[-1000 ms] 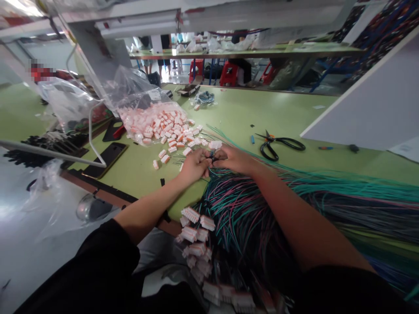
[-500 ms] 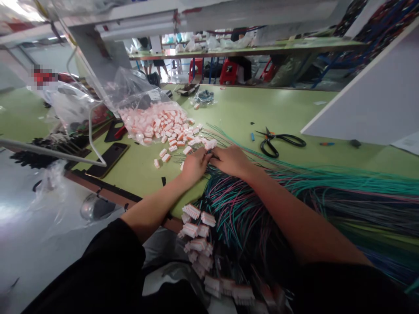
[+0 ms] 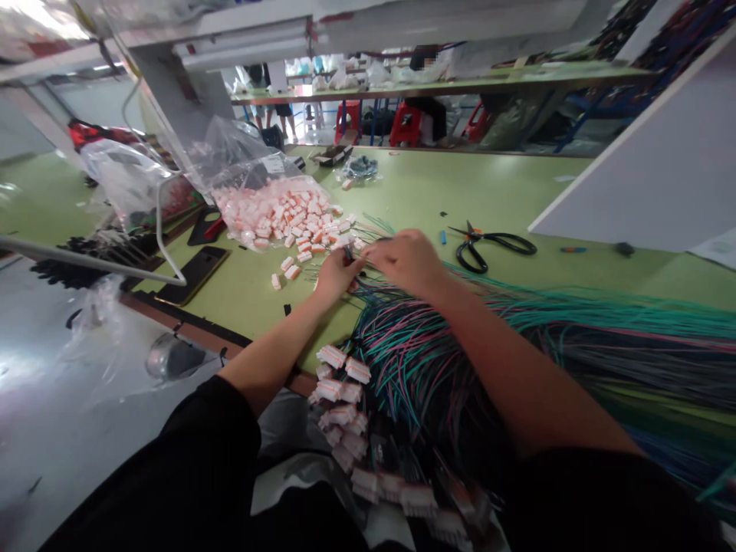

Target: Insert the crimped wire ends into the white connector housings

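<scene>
My left hand [image 3: 334, 276] is closed in a pinch on thin dark wires [image 3: 359, 274] beside the loose white-and-orange connectors [image 3: 296, 218]. Just to its right, my right hand [image 3: 409, 262] is blurred, its fingers curled toward the left fingertips; whatever they hold is hidden. Under my right forearm a thick bundle of green, pink and dark wires [image 3: 402, 337] spreads across the bench. Several connectors attached to wires [image 3: 339, 391] hang over the front edge near my lap.
Black-handled scissors [image 3: 488, 244] lie right of my hands, near a small blue piece [image 3: 443, 237]. A clear plastic bag [image 3: 241, 172] spills connectors at left. A phone [image 3: 195, 274] and a bent metal rod [image 3: 164, 230] are at the bench's left edge. A white panel [image 3: 644, 169] stands at right.
My right hand has lifted slightly and its fingers have shifted. My left hand has moved a little left. The white connector seen above my fingertips no longer shows there.
</scene>
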The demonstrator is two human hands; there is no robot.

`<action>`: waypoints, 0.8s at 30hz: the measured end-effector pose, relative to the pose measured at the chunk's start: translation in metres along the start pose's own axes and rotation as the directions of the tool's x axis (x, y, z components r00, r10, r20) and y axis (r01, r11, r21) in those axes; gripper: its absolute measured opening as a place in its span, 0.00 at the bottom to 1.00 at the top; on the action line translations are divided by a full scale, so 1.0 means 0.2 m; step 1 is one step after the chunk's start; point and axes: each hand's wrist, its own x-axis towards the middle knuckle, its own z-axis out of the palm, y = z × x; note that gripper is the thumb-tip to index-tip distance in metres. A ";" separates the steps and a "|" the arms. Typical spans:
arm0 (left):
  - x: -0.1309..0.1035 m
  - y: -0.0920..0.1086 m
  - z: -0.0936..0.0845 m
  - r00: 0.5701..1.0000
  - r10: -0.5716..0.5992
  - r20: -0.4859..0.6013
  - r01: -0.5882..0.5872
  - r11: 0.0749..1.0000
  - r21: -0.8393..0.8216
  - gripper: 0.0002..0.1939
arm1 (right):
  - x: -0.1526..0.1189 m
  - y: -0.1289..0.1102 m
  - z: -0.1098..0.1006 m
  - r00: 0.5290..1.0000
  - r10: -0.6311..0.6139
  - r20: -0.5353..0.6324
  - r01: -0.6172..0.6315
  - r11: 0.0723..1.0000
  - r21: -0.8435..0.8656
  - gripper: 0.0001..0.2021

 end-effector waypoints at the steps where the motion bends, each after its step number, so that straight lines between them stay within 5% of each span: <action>1: -0.02 0.02 -0.01 0.999 0.018 -0.044 -0.014 0.995 0.097 0.11 | 0.00 0.09 -0.01 0.982 0.166 -0.086 -0.169 0.985 -0.023 0.16; 4: -0.10 0.08 -0.04 0.986 0.138 -0.093 -0.097 0.931 0.351 0.11 | -0.03 0.35 -0.01 0.816 0.532 -0.227 -0.551 0.834 -0.028 0.17; 7: -0.20 0.10 -0.06 0.978 0.204 -0.039 -0.176 0.913 0.369 0.11 | -0.09 0.54 0.03 0.693 0.666 -0.277 -0.688 0.725 0.022 0.19; 11: -0.38 0.05 -0.09 0.943 0.316 0.107 -0.334 0.892 0.306 0.05 | -0.14 0.68 0.09 0.592 0.742 -0.314 -0.760 0.644 0.091 0.20; 14: -0.50 -0.01 -0.13 0.914 0.342 0.220 -0.400 0.853 0.335 0.08 | -0.15 0.71 0.10 0.567 0.746 -0.349 -0.774 0.628 0.083 0.12; 17: -0.57 -0.05 -0.15 0.913 0.291 0.285 -0.394 0.809 0.435 0.13 | -0.14 0.65 0.07 0.610 0.658 -0.441 -0.722 0.691 0.032 0.12; 19: -0.60 -0.04 -0.16 0.897 0.250 0.365 -0.406 0.791 0.458 0.20 | -0.11 0.55 0.05 0.707 0.546 -0.451 -0.609 0.793 0.006 0.14; 21: -0.63 -0.03 -0.16 0.864 0.238 0.445 -0.437 0.793 0.425 0.24 | -0.06 0.41 0.06 0.856 0.421 -0.301 -0.424 0.904 0.058 0.15; 24: -0.66 0.00 -0.19 0.804 0.264 0.532 -0.486 0.808 0.334 0.24 | 0.00 0.19 0.13 0.969 0.242 -0.050 -0.233 0.961 0.147 0.12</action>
